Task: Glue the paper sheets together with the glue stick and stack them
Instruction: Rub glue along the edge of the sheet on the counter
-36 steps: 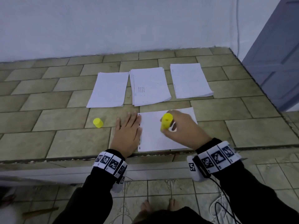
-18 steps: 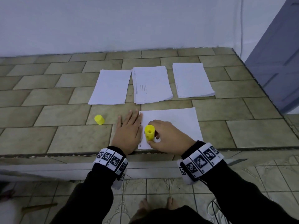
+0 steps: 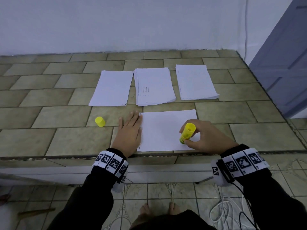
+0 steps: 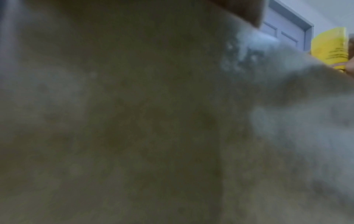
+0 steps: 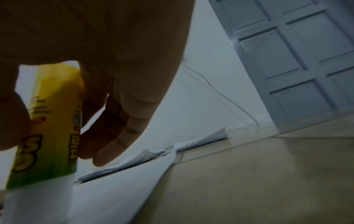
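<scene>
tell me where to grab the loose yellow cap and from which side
Pinch the cap across its round side wall, coming from above. It stands alone on the tile, left of the left hand, with free space all round, so fingers probably fit on either side.

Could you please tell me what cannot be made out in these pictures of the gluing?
- Glue stick tip: in the head view the right hand hides it; in the right wrist view blur hides where it meets the sheet.
- Left hand: the left wrist view is a dark blur against the counter.
- Print on the middle stack: too small to read.
</scene>
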### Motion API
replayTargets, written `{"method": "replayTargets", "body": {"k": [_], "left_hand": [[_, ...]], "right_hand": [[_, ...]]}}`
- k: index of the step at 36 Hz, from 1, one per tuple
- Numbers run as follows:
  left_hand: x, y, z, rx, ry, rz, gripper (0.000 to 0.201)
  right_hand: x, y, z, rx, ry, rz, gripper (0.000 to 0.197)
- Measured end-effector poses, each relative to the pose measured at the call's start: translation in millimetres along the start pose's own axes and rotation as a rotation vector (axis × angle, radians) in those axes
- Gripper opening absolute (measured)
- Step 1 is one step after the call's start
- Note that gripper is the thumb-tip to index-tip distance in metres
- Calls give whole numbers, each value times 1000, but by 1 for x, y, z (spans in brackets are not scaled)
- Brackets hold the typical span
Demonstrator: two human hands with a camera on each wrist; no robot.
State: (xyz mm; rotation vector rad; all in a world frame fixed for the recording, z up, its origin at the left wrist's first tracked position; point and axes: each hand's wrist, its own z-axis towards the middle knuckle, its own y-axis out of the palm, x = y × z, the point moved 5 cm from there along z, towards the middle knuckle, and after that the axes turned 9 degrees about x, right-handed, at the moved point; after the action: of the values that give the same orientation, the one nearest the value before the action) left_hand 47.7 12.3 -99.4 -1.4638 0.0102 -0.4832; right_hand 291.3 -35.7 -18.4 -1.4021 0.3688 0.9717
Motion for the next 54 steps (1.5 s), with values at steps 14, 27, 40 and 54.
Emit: {"method": "replayTargets", "body": {"k": [14, 27, 40, 54], "left_hand": [[0, -2, -1, 20, 9, -14, 82], [-1, -1, -2, 28, 36, 16, 76], [-8, 7, -1, 28, 64, -58, 70], [-3, 2, -1, 66, 34, -66, 72]], "right_hand": [[23, -30, -6, 22, 187, -15, 22], [-22, 30, 43, -73, 44, 98, 17], [-60, 82, 60, -236, -129, -15, 20], [-35, 68, 119, -96, 15, -112, 18]]}}
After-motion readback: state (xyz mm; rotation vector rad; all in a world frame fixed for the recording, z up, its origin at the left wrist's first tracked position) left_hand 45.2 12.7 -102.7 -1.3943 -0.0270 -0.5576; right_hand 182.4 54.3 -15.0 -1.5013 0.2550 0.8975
